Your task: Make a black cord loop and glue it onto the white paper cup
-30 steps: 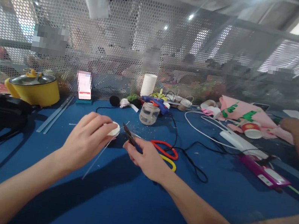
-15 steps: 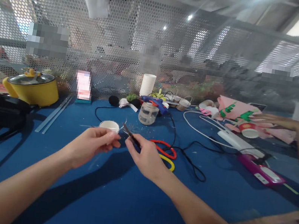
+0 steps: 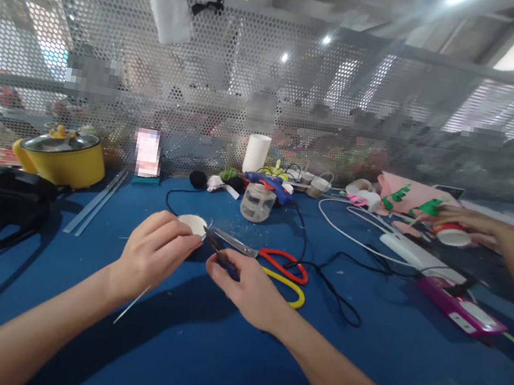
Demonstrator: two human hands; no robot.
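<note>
Left hand (image 3: 148, 256) has turned over since half a second ago: then its fingers were loosely apart in front of the white cup (image 3: 192, 226), and now they are curled down together on the cup's near-left rim. That grip looks closed on the cup, though the thumb is hidden and I cannot tell how firm it is. The cup lies just beyond those fingertips, its mouth facing up and partly covered. A thin clear strand (image 3: 132, 305) sticks out below the left hand towards the wearer; whether the fingers also pinch it cannot be seen. The right hand (image 3: 251, 287) is closed around a dark hand tool (image 3: 215, 243), its tip at the rim just beside the left fingertips; how far the tool's own jaws are parted is too small to tell. Just beyond the right hand and to its right lie the scissors (image 3: 284, 267), with the clear jar (image 3: 256, 204) farther beyond. To work well here, I would pin the cup steady with the left fingers without squeezing the rim out of round, tuck those fingertips back from the tool's point, make small controlled wrist movements with the right hand, and avoid snagging the loose strand.
</note>
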